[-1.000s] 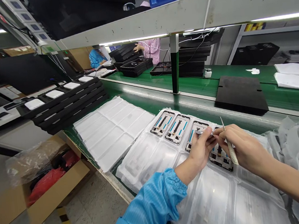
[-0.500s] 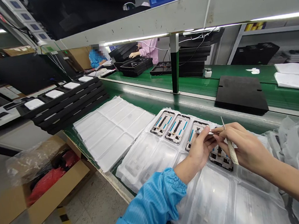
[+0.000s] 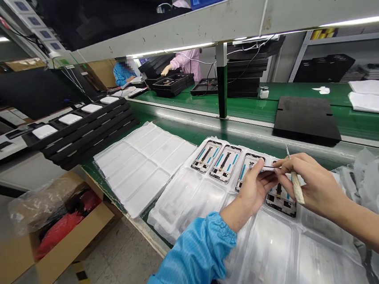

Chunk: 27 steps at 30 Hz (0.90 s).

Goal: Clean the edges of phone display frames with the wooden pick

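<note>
My left hand (image 3: 252, 187) is closed on a thin, flat phone part (image 3: 268, 168), seen almost edge-on, with the thumb on top. At the part's right end, the fingertips of my right hand (image 3: 309, 182) touch or nearly touch it. That hand also grips a slim pointed tool (image 3: 296, 185) with a pale wrapped handle, its tip upward. Beneath my hands lies a clear plastic tray (image 3: 195, 199) holding several phone frames (image 3: 226, 163) with blue strips. One phone frame (image 3: 280, 201) is partly hidden below my hands.
A white compartment tray (image 3: 141, 164) lies left of the frames. Black trays (image 3: 84, 130) are stacked farther left, above an open cardboard box (image 3: 75, 242) on the floor. A black slab (image 3: 304, 119) and a post (image 3: 222, 83) stand beyond. Two co-workers sit or stand across the bench.
My right hand and its tool have shifted slightly right. The held part is now more edge-on, tilted between my hands. Across the bench, the pink-sleeved co-worker's arm has moved left.
</note>
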{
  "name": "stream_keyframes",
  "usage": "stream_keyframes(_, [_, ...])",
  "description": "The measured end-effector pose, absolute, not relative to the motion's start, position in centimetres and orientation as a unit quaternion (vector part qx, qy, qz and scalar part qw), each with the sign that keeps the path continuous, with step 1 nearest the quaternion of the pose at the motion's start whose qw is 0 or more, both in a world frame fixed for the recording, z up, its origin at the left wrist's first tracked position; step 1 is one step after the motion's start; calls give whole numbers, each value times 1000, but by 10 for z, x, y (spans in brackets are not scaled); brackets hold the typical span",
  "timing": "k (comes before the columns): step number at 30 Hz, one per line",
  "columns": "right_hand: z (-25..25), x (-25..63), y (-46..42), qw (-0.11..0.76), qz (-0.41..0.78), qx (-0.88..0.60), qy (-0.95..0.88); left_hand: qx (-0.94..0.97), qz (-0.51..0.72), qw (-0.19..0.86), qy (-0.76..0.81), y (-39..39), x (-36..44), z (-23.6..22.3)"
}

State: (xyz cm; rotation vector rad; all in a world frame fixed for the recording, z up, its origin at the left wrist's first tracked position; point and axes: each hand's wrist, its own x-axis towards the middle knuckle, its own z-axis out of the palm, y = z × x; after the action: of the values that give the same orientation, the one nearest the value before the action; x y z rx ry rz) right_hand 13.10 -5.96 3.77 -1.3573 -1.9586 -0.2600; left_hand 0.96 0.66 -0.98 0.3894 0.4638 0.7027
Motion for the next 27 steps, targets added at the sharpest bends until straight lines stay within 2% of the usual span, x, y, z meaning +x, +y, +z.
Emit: stream_keyframes(27, [38,131,-59,336,-69,-549,-762,182,338,896,223,6,8,-6])
